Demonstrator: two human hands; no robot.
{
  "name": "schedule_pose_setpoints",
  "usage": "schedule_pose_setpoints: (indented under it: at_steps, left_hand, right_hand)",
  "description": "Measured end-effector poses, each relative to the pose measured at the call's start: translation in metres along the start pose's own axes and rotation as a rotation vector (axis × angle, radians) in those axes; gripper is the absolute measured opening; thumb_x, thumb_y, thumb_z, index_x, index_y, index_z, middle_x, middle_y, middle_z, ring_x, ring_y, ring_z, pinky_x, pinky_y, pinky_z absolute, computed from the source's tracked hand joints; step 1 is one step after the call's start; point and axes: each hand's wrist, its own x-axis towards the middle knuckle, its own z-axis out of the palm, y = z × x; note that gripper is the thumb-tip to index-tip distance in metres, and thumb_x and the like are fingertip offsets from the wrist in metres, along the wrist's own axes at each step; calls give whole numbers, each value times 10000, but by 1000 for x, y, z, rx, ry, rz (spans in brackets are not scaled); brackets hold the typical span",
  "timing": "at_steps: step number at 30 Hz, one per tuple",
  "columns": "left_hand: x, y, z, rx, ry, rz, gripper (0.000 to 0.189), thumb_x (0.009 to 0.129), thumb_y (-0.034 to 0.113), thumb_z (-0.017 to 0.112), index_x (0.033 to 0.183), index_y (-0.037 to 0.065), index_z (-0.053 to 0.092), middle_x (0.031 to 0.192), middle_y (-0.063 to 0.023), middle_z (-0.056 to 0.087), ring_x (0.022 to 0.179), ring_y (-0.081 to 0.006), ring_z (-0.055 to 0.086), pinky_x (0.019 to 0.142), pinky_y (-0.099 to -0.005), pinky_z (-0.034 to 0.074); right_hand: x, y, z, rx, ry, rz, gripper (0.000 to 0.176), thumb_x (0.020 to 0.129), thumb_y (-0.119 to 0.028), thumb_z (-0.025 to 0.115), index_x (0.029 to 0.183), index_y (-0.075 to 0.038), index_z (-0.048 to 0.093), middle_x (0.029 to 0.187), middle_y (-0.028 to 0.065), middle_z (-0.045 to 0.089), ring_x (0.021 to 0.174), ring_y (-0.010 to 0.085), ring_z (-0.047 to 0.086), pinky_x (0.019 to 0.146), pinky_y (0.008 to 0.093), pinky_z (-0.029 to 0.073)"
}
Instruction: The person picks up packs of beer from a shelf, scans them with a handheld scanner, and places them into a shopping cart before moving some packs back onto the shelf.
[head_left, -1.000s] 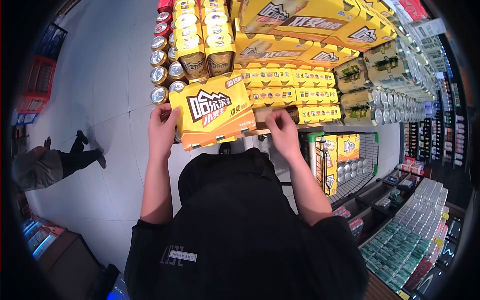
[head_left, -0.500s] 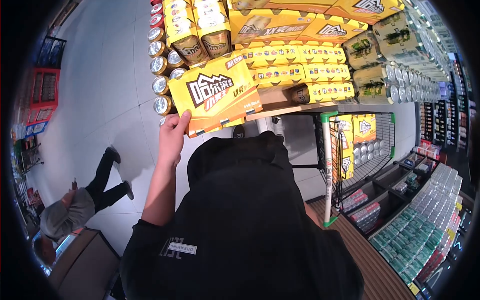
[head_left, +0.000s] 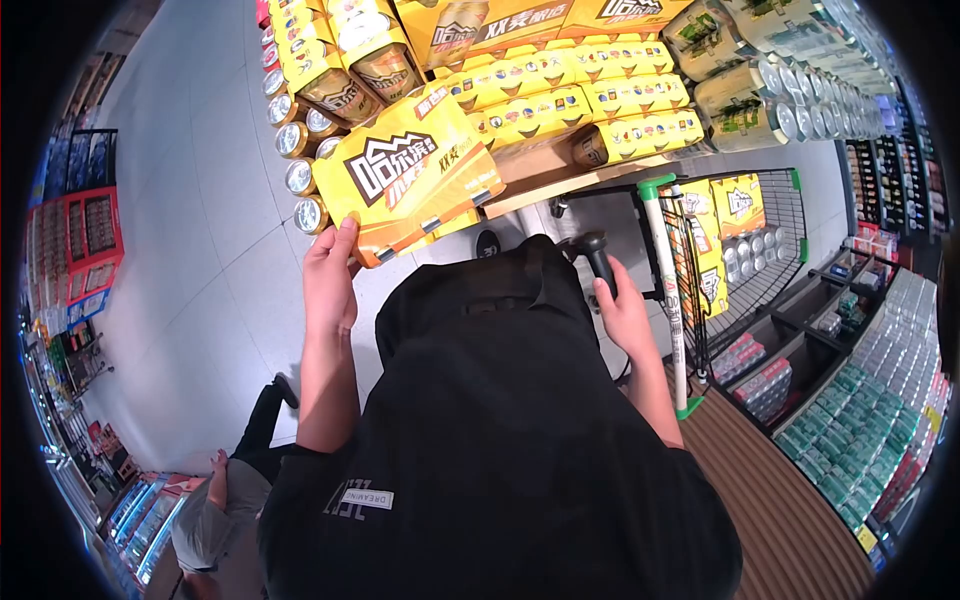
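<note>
My left hand [head_left: 330, 272] is closed on the near left corner of a yellow and orange beer carton [head_left: 420, 160], its thumb on top and the other fingers largely hidden beneath. The carton lies tilted at the front of the stacked packs, its large printed side facing up. My right hand [head_left: 626, 310] is wrapped round the handle of a black handheld barcode scanner [head_left: 597, 255]. The scanner's head is beyond my fingers, between my body and the shopping cart, apart from the carton.
Yellow beer packs [head_left: 530, 115] are stacked ahead, with loose cans [head_left: 300, 178] along their left side. A shopping cart [head_left: 668, 270] holding cartons and cans stands to my right. Another person [head_left: 215, 510] is at lower left. Shelf bins [head_left: 770, 345] line the right.
My right hand has come into view with the black barcode scanner. My left hand still holds the carton's corner. The view has shifted, and the other person has moved lower in the frame.
</note>
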Motion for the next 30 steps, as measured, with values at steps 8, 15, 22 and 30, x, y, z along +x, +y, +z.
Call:
schedule_pose_setpoints:
  at_steps: [8, 15, 22, 30]
  left_hand:
    - [5, -4, -2, -83, 4, -11, 319, 1049, 317, 639, 1215, 46, 671, 1167, -54, 721, 1086, -154, 657, 965, -387, 501]
    - [0, 5, 2, -113, 10, -56, 304, 1063, 309, 607, 1185, 36, 663, 1110, -75, 729, 1034, -177, 676, 973, -423, 503]
    - [-11, 13, 9, -153, -20, -81, 278, 1049, 319, 625, 1111, 57, 696, 1069, -56, 705, 993, -154, 656, 901, -375, 508]
    - [-5, 5, 2, -159, -41, -96, 292, 1047, 325, 630, 1122, 52, 704, 1084, -69, 711, 984, -155, 668, 856, -362, 532]
  right_hand:
    - [7, -109, -50, 577, -930, -287, 682, 924, -61, 719, 1540, -52, 427, 1293, 57, 600, 1159, 123, 564, 1030, 304, 453]
    - [20, -146, -10, 435, -768, -183, 521, 943, -151, 753, 1412, -34, 561, 1098, -25, 663, 883, 36, 575, 712, 231, 499]
    - [8, -147, 4, 527, -640, -268, 496, 931, -142, 710, 1397, -28, 582, 1181, 73, 712, 1063, 146, 646, 987, 327, 497]
    - [17, -152, -2, 424, -765, -272, 525, 933, -128, 701, 1431, -50, 554, 1082, 58, 722, 997, 133, 659, 944, 326, 515]
